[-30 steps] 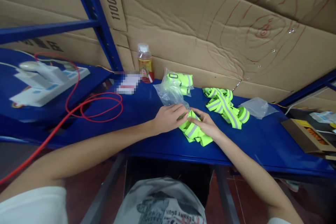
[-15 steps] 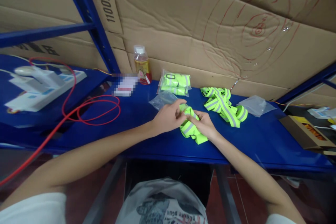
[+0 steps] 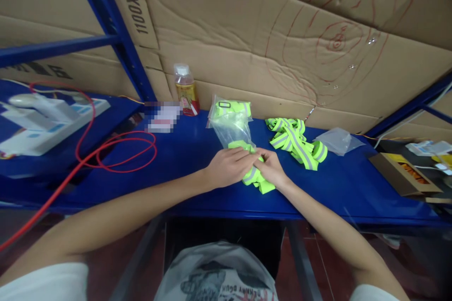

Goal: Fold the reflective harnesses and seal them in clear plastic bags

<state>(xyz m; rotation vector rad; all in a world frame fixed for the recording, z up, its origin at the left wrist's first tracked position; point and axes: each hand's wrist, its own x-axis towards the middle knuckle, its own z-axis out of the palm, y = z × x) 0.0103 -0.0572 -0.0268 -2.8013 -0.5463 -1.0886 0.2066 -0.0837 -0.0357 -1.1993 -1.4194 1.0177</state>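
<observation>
A neon yellow reflective strap (image 3: 259, 182) lies bunched between my two hands, near the middle of the blue table. My left hand (image 3: 231, 165) is closed over its upper left part, fingers together. My right hand (image 3: 271, 167) pinches it from the right, its fingertips meeting those of the left. A clear plastic bag (image 3: 231, 130) touches the strap's far end and overlaps a bagged strap (image 3: 233, 107) with a black buckle. A loose reflective strap (image 3: 294, 141) lies tangled to the right. Beyond it is another clear bag (image 3: 338, 141).
A bottle (image 3: 187, 91) stands against the cardboard wall (image 3: 219, 37). On the left are a white power strip (image 3: 52, 127) and a looped red cable (image 3: 123, 135). An open cardboard box (image 3: 402, 174) sits at the right on the blue table (image 3: 197, 197).
My left hand has closed more flatly over the strap. The clear bag now stretches up from the strap over the bagged one. The view has shifted slightly.
</observation>
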